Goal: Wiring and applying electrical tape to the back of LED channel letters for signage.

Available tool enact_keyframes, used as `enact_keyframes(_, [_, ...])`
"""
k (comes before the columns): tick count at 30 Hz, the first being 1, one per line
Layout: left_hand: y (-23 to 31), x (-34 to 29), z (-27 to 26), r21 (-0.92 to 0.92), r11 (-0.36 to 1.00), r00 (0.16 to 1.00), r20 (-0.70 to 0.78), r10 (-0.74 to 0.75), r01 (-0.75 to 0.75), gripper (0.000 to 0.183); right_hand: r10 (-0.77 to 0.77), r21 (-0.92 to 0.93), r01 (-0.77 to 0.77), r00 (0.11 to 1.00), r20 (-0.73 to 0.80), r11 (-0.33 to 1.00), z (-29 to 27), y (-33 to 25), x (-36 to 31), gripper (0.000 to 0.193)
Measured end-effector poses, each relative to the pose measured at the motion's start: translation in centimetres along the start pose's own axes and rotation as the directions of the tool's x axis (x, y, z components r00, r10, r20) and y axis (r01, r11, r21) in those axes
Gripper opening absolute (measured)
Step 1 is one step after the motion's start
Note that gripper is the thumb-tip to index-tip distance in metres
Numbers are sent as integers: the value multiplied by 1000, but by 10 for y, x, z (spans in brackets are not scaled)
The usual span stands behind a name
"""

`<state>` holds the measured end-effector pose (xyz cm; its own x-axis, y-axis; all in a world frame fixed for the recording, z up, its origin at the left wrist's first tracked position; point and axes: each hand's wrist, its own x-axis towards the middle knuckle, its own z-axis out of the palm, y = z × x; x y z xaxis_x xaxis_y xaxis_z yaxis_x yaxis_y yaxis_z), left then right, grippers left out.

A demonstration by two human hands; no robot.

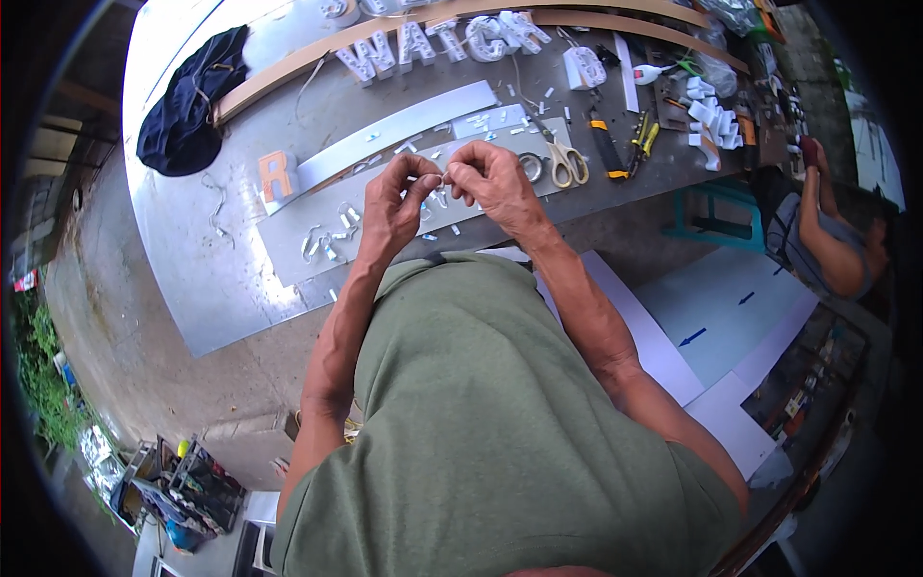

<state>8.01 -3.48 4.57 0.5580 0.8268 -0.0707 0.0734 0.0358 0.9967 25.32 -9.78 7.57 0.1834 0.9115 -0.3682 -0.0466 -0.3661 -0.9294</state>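
Over the near part of the metal table, my left hand and my right hand meet fingertip to fingertip. Both are closed in a pinch around something small and pale, too tiny to name. Below and left of them, several small white-and-blue pieces with thin wires lie scattered on a grey sheet. Just right of my right hand are a grey tape roll and scissors with cream handles. A long white strip lies beyond my hands.
White block letters stand along the far side beside a long brown strip. Dark cloth lies far left; an orange-faced letter stands nearer. A cutter and pliers lie right. A person is near a teal stool.
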Motion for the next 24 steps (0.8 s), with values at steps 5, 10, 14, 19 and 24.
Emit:
enact_keyframes(5, [-10, -3, -9, -305, 951, 999, 32, -44, 52, 15, -64, 258, 50, 997, 46, 965, -2, 6, 3, 12])
enact_keyframes(10, [-8, -5, -15, -408, 906, 994, 27, -110, 111, 22, -81, 340, 47, 993, 86, 939, 0, 0, 2, 13])
enact_keyframes(14, [-9, -5, -15, -422, 898, 992, 55, -111, 124, 27, -100, 352, 61, 990, 95, 934, -1, 1, 2, 13])
enact_keyframes(19, [-11, -6, -14, -464, 871, 986, 53, -156, 162, 29, -109, 361, 61, 987, 116, 931, -2, -1, 1, 12])
enact_keyframes(24, [-15, -4, -14, -502, 844, 982, 65, -179, 187, 30, -106, 344, 54, 985, 135, 937, -4, -1, 1, 14])
